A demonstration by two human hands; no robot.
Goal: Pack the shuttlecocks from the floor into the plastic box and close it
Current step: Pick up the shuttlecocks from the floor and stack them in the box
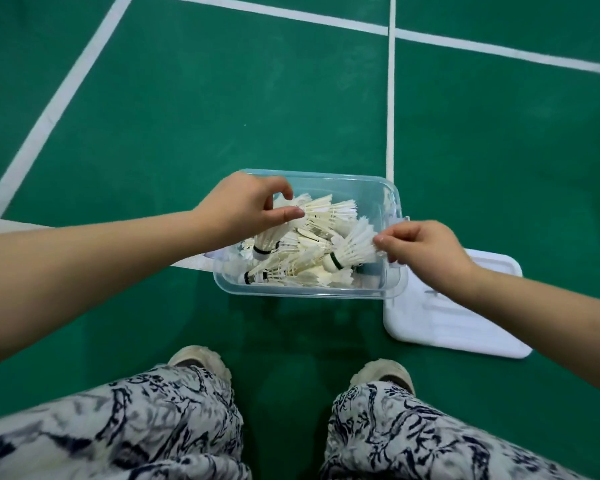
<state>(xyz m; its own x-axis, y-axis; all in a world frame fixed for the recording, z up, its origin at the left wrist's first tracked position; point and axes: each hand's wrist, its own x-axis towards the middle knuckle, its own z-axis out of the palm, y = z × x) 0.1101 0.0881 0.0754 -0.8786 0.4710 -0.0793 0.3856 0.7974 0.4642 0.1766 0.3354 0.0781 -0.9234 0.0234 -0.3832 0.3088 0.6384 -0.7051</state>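
A clear plastic box (392,202) stands open on the green court floor in front of my feet, holding several white feather shuttlecocks (305,251). My left hand (246,202) hovers over the box's left side, its thumb and fingers pinching the feathers of a shuttlecock on top of the pile. My right hand (420,247) is at the box's right edge, fingertips pinched on the feather skirt of a shuttlecock (352,249) that lies cork-down inside the box. The white lid (454,317) lies flat on the floor to the right of the box.
White court lines (391,98) run across the green floor beyond the box. My knees in patterned trousers and my light shoes (201,358) are just below the box. No loose shuttlecocks show on the floor.
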